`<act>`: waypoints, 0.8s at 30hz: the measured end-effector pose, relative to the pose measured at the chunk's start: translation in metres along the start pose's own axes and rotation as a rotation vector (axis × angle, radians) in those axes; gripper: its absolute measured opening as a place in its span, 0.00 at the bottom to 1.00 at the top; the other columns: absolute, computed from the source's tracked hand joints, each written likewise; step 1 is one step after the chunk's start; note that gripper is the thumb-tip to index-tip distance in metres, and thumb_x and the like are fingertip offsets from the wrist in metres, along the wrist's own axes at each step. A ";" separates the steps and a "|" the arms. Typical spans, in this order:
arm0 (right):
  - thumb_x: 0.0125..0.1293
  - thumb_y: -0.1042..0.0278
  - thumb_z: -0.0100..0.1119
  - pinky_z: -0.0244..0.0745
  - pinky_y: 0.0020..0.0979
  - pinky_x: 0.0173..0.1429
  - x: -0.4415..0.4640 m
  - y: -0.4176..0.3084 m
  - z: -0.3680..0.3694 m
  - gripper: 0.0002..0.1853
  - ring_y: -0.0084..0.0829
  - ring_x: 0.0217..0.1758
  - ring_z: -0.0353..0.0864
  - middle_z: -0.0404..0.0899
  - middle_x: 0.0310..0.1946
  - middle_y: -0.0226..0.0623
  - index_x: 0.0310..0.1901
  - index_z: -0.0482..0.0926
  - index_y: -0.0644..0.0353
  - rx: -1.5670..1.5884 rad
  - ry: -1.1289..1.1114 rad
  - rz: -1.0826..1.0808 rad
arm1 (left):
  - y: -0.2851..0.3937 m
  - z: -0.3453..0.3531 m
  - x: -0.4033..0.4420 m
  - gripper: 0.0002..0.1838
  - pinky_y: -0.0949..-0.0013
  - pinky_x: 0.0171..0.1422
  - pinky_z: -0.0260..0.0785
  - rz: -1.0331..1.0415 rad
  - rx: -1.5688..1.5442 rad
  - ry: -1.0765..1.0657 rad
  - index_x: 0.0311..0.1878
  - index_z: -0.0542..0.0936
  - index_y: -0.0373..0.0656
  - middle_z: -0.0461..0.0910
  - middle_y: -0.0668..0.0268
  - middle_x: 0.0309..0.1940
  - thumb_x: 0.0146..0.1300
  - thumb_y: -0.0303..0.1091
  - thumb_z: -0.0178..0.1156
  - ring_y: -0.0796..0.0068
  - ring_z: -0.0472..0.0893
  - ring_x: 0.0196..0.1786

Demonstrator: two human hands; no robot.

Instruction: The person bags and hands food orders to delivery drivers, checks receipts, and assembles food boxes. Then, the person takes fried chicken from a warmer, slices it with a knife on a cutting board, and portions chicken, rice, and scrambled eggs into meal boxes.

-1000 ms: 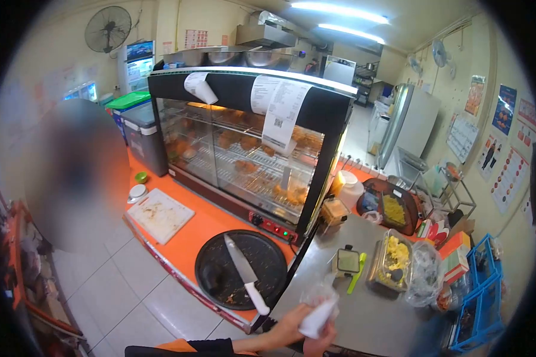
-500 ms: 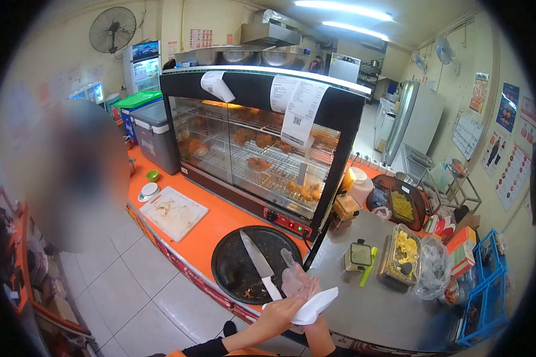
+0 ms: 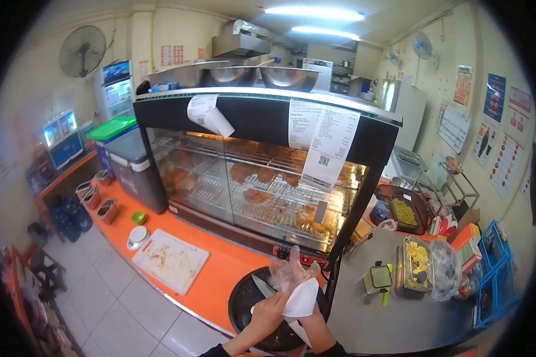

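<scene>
My left hand [image 3: 268, 316] is closed on the edge of a white paper [image 3: 302, 298] over the round black pan [image 3: 241, 297]. Beside and behind the paper is a clear plastic glove [image 3: 292, 271]; its fingers point up. My right hand [image 3: 315, 327] comes up from below behind the paper, its fingers mostly hidden. A knife [image 3: 262, 287] lies in the pan, its handle partly covered by my hands. Left of the pan, a stained white cutting board [image 3: 171, 260] lies on the orange counter [image 3: 217, 268].
A glass warmer [image 3: 259, 178] holding fried food stands behind the pan. To the right, the steel table [image 3: 363, 321] bears a lidded container [image 3: 377, 278], a tray of yellow food [image 3: 418, 262] and blue baskets [image 3: 494, 279]. A grey cooler [image 3: 138, 172] stands left.
The view has moved closer to the warmer. My hands have moved with the paper and plastic glove from the steel table's edge to over the pan. The blurred figure at left is gone from view.
</scene>
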State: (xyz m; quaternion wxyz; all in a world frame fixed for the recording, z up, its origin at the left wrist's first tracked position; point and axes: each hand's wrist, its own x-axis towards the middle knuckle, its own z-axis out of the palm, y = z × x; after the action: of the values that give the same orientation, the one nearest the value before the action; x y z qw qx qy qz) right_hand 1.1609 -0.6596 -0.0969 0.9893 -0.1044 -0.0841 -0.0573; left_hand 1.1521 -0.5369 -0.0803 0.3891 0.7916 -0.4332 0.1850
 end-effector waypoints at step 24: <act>0.60 0.37 0.44 0.72 0.40 0.46 0.008 -0.021 -0.125 0.27 0.36 0.43 0.74 0.74 0.43 0.38 0.46 0.72 0.53 -0.151 0.119 -0.265 | -0.032 0.029 0.024 0.25 0.58 0.31 0.71 -0.105 -0.249 -0.191 0.52 0.67 0.43 0.78 0.57 0.31 0.47 0.26 0.58 0.55 0.79 0.31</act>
State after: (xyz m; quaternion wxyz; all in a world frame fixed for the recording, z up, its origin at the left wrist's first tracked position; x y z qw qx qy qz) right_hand 1.1855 -0.7077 -0.2123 0.9656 -0.1628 -0.0338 -0.1997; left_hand 1.1907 -0.5622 -0.0984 0.4505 0.7727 -0.4459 0.0329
